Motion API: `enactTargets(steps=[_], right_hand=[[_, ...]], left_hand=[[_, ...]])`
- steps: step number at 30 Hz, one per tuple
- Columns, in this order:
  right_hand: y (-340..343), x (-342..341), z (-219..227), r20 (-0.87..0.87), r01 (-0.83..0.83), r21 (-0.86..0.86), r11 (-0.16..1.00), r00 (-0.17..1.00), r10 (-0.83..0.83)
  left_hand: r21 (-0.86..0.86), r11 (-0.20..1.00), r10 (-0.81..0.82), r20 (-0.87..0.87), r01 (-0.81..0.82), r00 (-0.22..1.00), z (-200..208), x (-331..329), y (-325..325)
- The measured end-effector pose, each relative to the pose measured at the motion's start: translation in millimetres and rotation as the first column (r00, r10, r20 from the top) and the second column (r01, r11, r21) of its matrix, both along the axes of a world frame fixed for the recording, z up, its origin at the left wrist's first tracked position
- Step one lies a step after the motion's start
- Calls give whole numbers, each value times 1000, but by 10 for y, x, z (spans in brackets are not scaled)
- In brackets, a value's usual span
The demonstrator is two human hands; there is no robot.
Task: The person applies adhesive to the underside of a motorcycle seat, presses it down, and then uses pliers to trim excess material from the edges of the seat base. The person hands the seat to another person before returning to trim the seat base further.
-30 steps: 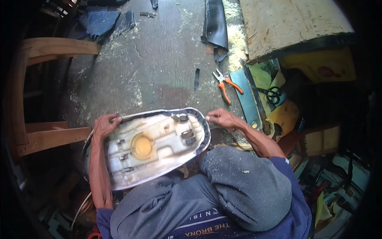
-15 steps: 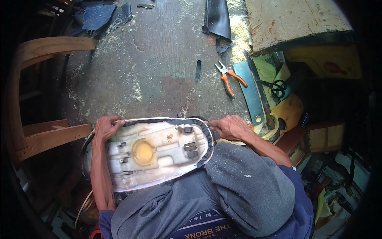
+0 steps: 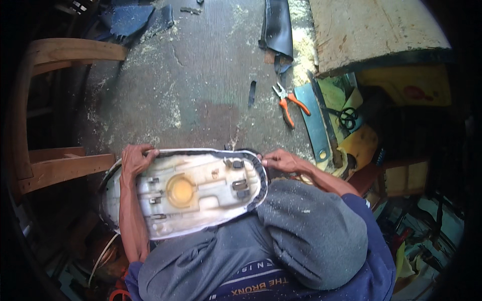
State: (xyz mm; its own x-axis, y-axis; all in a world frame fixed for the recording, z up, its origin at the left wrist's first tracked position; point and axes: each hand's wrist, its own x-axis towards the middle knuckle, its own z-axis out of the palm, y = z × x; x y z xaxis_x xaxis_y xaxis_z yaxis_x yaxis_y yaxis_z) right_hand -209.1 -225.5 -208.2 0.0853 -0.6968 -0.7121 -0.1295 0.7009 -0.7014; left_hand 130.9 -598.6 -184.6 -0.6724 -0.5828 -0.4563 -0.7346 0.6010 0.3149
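A motorcycle seat (image 3: 211, 188) lies underside up across my lap, showing a white plastic base with metal brackets, dark rubber pads and a round yellowish recess. Black and white cover material (image 3: 261, 176) is folded over its rim, gathered in pleats round the right end. My left hand (image 3: 138, 159) is closed on the far rim toward the left, its forearm crossing over the base. At the right end, my right hand (image 3: 282, 161) has its fingertips pinched together at the cover's edge. What lies under the fingertips is partly hidden.
Orange-handled pliers (image 3: 287, 104) lie on the dark worktop (image 3: 201, 110), beside a blue-green strip (image 3: 312, 120). Black scissors (image 3: 347, 117) are farther right. Black sheet scraps (image 3: 278, 30) lie at the back. A wooden frame (image 3: 70, 168) stands left, a board (image 3: 376, 35) at back right.
My right hand has drawn back slightly to the right from the rim, its fingertips now at the cover's edge. My left hand keeps its grip. The whole view has shifted a little.
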Motion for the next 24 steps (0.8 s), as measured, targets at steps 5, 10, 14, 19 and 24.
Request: enactTargets(steps=[5,10,14,19,24], right_hand=[[-61,-99,245,-178,-206,-8,979,963,201],[-310,-144,361,-397,-501,94,860,774,494],[-202,-168,49,-33,-270,-32,962,963,268],[247,-4,-300,420,181,139,974,879,-224],[231,93,-225,360,213,183,960,894,-267]], left_hand=[[34,999,-16,26,15,1000,35,44,41],[12,1000,-25,26,25,999,50,7,43],[27,1000,-1,29,0,1000,51,14,42],[59,998,32,-2,-31,1000,27,23,23],[11,1000,-18,3,18,1000,30,47,18]])
